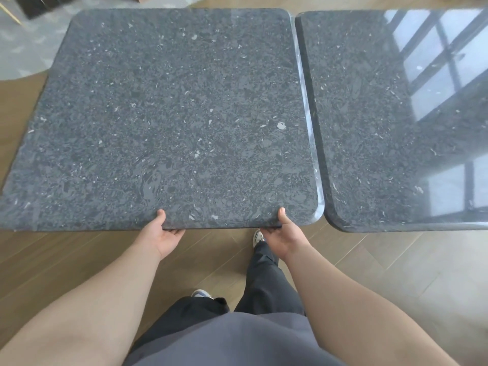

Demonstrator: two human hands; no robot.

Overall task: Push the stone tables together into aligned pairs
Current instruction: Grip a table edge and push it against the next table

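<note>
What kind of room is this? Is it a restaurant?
Maybe. It is indoors, perhaps a café or showroom being set up. Two matching stone tables, left and right, stand side by side on a wooden floor. Big window panes reflect in the right tabletop. No dishes or chairs show, so I can't be sure.

Only a narrow gap (314, 143) separates the two stone tables (171, 114).

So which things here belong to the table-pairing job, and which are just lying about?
Job:
left stone table, gripped at its near edge by left hand and right hand
right stone table

Lying about:
pale sheeting, far left
</note>
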